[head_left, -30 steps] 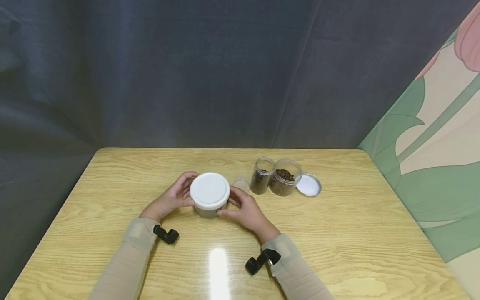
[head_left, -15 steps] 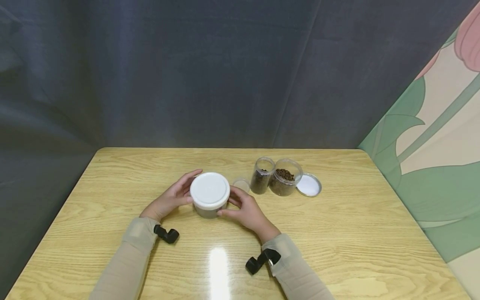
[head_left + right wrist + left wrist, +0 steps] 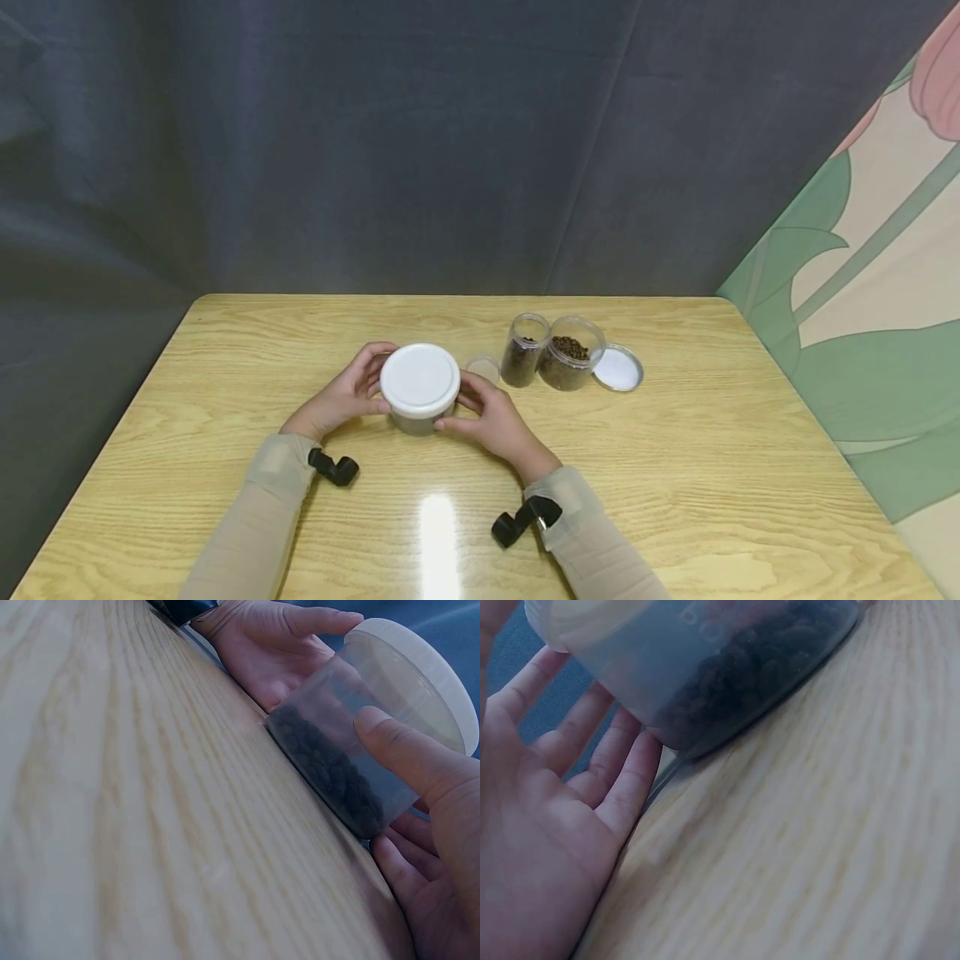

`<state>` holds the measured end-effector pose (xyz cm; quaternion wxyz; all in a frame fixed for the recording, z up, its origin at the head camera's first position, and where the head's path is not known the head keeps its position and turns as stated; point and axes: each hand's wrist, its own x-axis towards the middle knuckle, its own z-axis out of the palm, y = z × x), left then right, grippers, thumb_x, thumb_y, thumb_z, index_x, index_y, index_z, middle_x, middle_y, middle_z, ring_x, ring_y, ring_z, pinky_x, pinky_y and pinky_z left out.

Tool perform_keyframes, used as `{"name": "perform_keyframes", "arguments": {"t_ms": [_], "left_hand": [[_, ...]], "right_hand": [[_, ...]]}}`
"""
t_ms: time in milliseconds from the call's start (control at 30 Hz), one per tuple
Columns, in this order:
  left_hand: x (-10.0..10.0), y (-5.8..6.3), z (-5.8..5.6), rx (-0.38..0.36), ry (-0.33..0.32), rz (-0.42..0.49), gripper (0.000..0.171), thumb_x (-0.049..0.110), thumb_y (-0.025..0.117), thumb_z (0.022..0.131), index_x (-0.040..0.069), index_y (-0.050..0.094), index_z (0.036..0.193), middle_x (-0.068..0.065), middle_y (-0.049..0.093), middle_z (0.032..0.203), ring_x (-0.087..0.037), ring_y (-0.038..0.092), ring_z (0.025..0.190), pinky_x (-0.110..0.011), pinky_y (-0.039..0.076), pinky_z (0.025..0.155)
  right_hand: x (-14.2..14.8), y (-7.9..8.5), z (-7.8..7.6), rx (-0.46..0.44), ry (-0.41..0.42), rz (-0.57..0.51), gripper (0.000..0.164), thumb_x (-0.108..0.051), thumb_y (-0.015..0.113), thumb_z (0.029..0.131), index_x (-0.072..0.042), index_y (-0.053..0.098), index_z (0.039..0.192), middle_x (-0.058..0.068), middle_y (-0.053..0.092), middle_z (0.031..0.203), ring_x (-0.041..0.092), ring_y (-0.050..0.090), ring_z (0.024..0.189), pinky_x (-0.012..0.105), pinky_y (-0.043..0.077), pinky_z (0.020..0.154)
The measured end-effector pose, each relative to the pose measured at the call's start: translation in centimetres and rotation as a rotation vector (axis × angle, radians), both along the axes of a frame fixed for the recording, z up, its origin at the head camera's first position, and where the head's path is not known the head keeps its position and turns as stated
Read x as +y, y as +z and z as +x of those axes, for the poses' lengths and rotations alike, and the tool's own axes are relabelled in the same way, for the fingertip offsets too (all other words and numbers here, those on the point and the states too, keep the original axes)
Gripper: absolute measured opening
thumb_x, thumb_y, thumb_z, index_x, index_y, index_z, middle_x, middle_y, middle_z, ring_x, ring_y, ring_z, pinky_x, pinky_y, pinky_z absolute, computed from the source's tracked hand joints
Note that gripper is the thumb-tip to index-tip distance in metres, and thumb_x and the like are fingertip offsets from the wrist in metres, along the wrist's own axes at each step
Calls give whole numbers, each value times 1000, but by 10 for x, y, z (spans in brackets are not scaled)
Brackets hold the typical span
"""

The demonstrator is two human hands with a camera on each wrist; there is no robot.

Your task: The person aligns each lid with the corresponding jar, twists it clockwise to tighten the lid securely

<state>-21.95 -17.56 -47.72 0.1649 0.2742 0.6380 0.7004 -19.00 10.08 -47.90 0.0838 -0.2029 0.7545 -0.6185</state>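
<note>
Presently, covered jar [image 3: 322,727]: upright on the tabletop [image 3: 675,500], between both hands, dark pieces heaped at the bottom.
White lid [image 3: 420,377]: on top of the covered jar.
Left hand [image 3: 348,396]: grip holding the white lid by its edge, thumb at the near side, other fingers spread along the far side and down against the jar wall.
Right hand [image 3: 495,421]: grip holding the jar's body, thumb across the front, fingers round the other side.
Small pale disc [image 3: 482,369]: flat, just beyond the right hand.
Tall jar [image 3: 519,358]: uncovered, brown pieces inside.
Wide jar [image 3: 566,371]: uncovered, just beside the tall jar, similarly part-filled.
Metal-rimmed lid [image 3: 618,369]: right of the wide jar.
</note>
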Motion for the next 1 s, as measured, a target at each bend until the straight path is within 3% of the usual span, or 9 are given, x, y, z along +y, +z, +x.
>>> {"name": "perform_keyframes", "arguments": {"t_ms": [200,567,767,1000], "left_hand": [[0,2,1,-23,8,-22,81,16,80,90,9,31,155,-7,36,157,-9,34,144,-19,33,115],[1,3,2,-45,-25,-24,85,27,74,95,12,24,162,-11,27,164,-11,32,146,-19,32,115],[0,0,0,-17,-31,8,91,26,78,91,14,20,160,-12,34,158,-11,38,142,-21,34,115],[0,-1,0,3,-25,34,80,23,81,89,10,28,147,-8,41,150,-9,41,139,-20,36,114]], "right_hand": [[0,1,0,1,5,-1,77,-2,85,80,4,46,147,24,51,145,36,52,134,25,45,107],[1,2,1,-8,7,7,79,-3,86,80,3,46,147,23,51,145,35,52,134,25,45,107],[1,1,0,-3,9,5,78,-4,85,81,3,46,147,24,51,145,36,52,134,26,45,107],[0,2,0,1,10,1,78,-3,85,80,4,46,147,24,51,145,36,52,134,25,45,107]]}}
